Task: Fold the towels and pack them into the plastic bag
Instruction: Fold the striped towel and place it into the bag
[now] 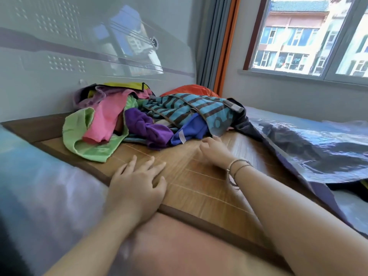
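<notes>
A loose heap of terry towels [127, 120] — green, pink, purple, blue and a teal one striped brown — lies crumpled at the far edge of a woven bamboo mat [199, 186] spread over the bed. The left hand [137, 184] rests flat on the mat's near-left edge, fingers straight and spread, holding nothing. The right hand [214, 150], fingers loosely bent and empty, lies just short of the blue towel, while the glossy, crinkled plastic bag [318, 148] sprawls off the mat's right edge.
</notes>
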